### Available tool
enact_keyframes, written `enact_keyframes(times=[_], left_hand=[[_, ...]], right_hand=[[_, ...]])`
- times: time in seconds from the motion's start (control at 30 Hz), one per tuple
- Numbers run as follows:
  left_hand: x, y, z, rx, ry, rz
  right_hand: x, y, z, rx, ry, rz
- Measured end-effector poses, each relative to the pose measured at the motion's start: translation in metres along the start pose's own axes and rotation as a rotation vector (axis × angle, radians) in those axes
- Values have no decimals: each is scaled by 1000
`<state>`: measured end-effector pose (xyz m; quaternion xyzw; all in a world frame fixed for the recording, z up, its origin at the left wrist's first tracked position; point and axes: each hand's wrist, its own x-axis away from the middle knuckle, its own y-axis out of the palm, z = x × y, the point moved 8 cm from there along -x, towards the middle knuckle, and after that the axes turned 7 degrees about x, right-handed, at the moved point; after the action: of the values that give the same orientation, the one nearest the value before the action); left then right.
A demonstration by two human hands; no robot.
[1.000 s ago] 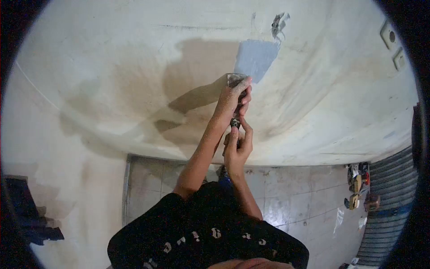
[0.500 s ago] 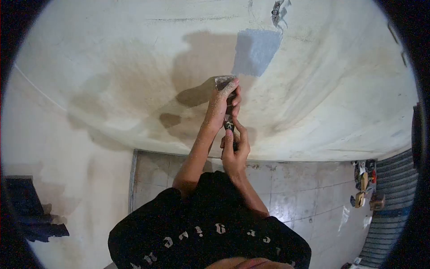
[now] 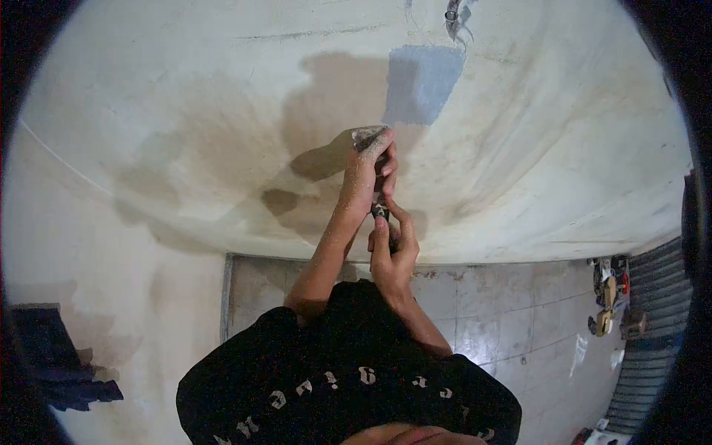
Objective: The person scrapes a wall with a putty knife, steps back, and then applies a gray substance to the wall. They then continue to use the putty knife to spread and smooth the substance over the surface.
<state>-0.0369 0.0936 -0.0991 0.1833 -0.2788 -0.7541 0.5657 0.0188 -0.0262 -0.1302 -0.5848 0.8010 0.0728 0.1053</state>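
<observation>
Both my hands hold a putty knife (image 3: 368, 138) against a pale, stained wall (image 3: 185, 133). My left hand (image 3: 363, 178), dusted with plaster, wraps around its upper part just under the blade. Below it, my right hand (image 3: 391, 248) grips the dark handle end (image 3: 380, 212) with the thumb pointing up. The blade rests on the wall a little below and left of a grey-blue patch (image 3: 423, 81).
A small hole with torn material (image 3: 454, 16) sits above the patch. Tiled floor (image 3: 504, 319) runs below the wall. Tools and clutter (image 3: 610, 297) lie at the right beside a ribbed shutter (image 3: 656, 334). A dark broken shape (image 3: 52, 363) is at lower left.
The knife and both hands have slid down and left, off the lower edge of the grey-blue patch. Both grips are unchanged.
</observation>
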Motion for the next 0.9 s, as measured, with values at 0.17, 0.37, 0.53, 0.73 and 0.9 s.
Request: enact_keyframes(times=[0.17,0.37,0.53,0.73,0.9], left_hand=[[-2,9,12,-32,55,-30],[-4,22,43,-34,95,4],[-4,-6,2,-16,51,-35],[-3,-8,-4,40,13,-14],[-5,-10,-7,42,-24,-26]], right_hand=[[-8,0,-4,56,-94,34],[-24,5,-20,42,-201,53],[-6,9,24,31,-99,41],[-4,8,24,-37,-39,22],[-1,10,22,-16,-28,43]])
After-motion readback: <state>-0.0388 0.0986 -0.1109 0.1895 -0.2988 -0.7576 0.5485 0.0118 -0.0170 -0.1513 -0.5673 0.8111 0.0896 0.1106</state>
